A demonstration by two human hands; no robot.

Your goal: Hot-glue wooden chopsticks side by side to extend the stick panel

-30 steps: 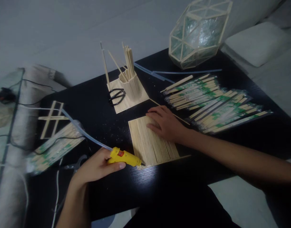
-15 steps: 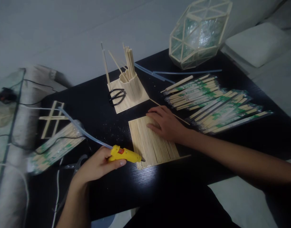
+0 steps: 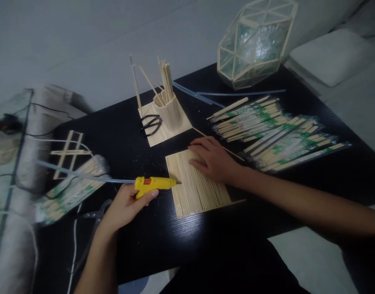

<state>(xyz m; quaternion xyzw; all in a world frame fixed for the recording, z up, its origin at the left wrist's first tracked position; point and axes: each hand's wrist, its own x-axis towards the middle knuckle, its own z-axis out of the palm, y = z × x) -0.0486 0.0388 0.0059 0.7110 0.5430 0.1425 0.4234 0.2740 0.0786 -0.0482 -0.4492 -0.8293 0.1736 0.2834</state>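
My left hand [image 3: 125, 205] grips a yellow glue gun [image 3: 153, 183] with a clear glue stick trailing out of its back to the left. The gun's nozzle touches the left edge of a flat mat of bamboo sticks [image 3: 196, 188] lying on the black table [image 3: 163, 237]. My right hand [image 3: 212, 158] lies flat on the mat's upper right part, fingers stretched out and pressing down. A loose thin stick runs under that hand.
Behind the mat stands a stick cup [image 3: 168, 107] on a stick base with black scissors [image 3: 150, 123]. Wrapped chopstick packs [image 3: 276, 130] lie at right, a faceted stick-and-glass lantern [image 3: 255, 41] behind them. More packs [image 3: 71, 188] and a stick frame [image 3: 68, 153] lie left.
My left hand has moved the glue gun up along the mat's left edge, from its near corner to about the middle, and levelled it. My right hand has stayed put.
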